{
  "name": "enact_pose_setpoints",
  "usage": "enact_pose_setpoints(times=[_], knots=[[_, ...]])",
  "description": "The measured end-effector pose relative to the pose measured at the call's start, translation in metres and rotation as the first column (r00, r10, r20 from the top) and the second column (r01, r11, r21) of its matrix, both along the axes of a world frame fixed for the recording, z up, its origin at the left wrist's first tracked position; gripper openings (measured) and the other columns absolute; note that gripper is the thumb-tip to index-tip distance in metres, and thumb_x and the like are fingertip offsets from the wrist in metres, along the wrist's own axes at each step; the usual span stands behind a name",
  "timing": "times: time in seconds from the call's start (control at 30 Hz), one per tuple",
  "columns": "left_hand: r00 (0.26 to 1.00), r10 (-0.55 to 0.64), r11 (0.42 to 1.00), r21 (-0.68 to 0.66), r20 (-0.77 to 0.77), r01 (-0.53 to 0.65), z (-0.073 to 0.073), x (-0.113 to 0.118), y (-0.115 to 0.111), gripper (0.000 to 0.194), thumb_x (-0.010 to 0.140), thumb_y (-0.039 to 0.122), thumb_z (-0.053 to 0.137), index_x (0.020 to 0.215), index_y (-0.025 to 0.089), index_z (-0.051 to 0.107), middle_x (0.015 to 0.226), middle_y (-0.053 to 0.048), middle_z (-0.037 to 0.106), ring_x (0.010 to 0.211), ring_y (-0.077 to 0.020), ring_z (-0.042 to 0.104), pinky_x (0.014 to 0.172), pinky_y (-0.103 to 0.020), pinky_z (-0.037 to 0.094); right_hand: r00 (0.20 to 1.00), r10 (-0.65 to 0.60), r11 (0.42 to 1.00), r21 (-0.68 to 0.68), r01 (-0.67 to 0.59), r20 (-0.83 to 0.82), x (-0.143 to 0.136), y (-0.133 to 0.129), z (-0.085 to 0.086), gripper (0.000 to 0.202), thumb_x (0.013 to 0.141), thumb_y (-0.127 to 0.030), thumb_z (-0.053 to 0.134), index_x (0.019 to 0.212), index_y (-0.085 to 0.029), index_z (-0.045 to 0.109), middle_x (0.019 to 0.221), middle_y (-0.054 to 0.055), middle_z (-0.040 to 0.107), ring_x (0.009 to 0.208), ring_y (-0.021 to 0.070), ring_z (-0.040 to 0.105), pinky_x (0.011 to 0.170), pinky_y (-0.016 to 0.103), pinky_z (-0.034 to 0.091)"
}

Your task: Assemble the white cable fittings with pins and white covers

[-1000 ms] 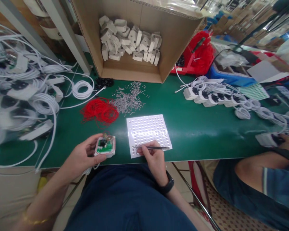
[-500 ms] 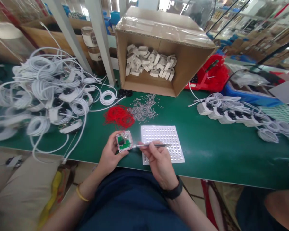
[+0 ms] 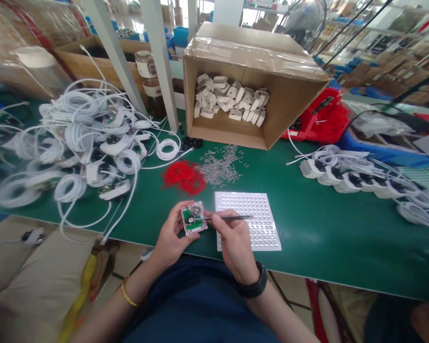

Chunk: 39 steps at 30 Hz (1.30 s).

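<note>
L hand (image 3: pixel 170 242): gripping open white housing (image 3: pixel 197 230) w/ green PCB (image 3: pixel 200 223); R hand (image 3: pixel 236 242): pinching thin dark tool (image 3: pixel 236 218).
Held above desk (image 3: pixel 318 233) nr front edge, L of dotted sheet (image 3: pixel 260 221), w/ tip over PCB.

No word, brand, number or sign can be read. The lower jar (image 3: pixel 153 99) of the two stacked between the pale posts (image 3: pixel 161 66) at the back of the counter (image 3: pixel 307 224) carries a light label (image 3: pixel 151 90) with a dark mark towards its right side, too small and blurred to make out as a letter or a logo. The upper jar (image 3: pixel 145 58) has a light band (image 3: pixel 146 71) around it, and whether that is printed cannot be told.
</note>
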<state>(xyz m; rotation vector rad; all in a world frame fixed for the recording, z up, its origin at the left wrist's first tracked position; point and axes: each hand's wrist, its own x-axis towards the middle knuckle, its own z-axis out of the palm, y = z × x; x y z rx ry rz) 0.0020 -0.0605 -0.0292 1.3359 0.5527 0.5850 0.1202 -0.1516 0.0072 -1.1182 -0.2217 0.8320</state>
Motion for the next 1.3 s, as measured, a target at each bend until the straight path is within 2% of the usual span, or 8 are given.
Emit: enact_pose_setpoints(times=[0.17,0.5,1.0,1.2,1.3], knots=[[1.000,-0.002,1.000,0.002,-0.005,0.002,0.0004,0.0005,-0.0004,0.067,0.070,0.013,0.072,0.126,0.026,0.037,0.135,-0.008,0.043,0.121,-0.0254,0.047,0.096,-0.036,0.047,1.000,-0.012,1.000,-0.015,0.012,0.009,-0.0008,0.0011,-0.0017,0.014,0.070,-0.026,0.073,0.073,-0.017,0.063,0.079,0.004,0.071,0.077,0.0182,0.064,0.077,0.033,0.046],[1.000,0.000,1.000,0.011,-0.021,0.000,0.0035,0.0016,0.0002,0.066,0.069,0.012,0.071,0.125,0.026,0.038,0.133,-0.007,0.045,0.119,-0.0240,0.049,0.096,-0.035,0.047,0.992,0.001,0.999,-0.054,0.006,0.126,-0.0026,0.0024,-0.0074,0.009,0.074,-0.025,0.071,0.075,-0.018,0.066,0.082,0.004,0.071,0.078,0.0186,0.065,0.078,0.034,0.047],[0.999,0.018,1.000,0.011,-0.038,-0.017,0.0016,0.0019,0.0000,0.066,0.068,0.014,0.072,0.125,0.024,0.040,0.131,-0.008,0.047,0.115,-0.0246,0.053,0.093,-0.036,0.050,0.995,0.011,0.997,-0.072,-0.004,0.102,0.0004,0.0026,-0.0057,0.012,0.072,-0.027,0.072,0.075,-0.018,0.064,0.078,0.003,0.071,0.076,0.0181,0.064,0.074,0.032,0.048],[0.997,0.022,0.998,0.054,-0.068,-0.018,0.0039,0.0017,-0.0013,0.064,0.070,0.017,0.071,0.125,0.022,0.038,0.130,-0.011,0.047,0.113,-0.0253,0.055,0.092,-0.039,0.050,0.994,0.008,0.998,-0.068,-0.001,0.110,0.0000,0.0004,-0.0032,0.012,0.072,-0.027,0.071,0.075,-0.018,0.063,0.079,0.003,0.071,0.076,0.0181,0.065,0.074,0.032,0.048],[0.995,0.087,0.990,0.113,-0.039,-0.082,0.0002,0.0009,-0.0039,0.070,0.069,0.017,0.072,0.127,0.024,0.033,0.132,-0.012,0.044,0.113,-0.0261,0.054,0.089,-0.040,0.052,0.992,0.012,0.997,-0.076,-0.002,0.124,0.0020,0.0013,-0.0042,0.014,0.073,-0.029,0.071,0.076,-0.018,0.062,0.080,0.004,0.071,0.077,0.0189,0.065,0.074,0.033,0.049]])
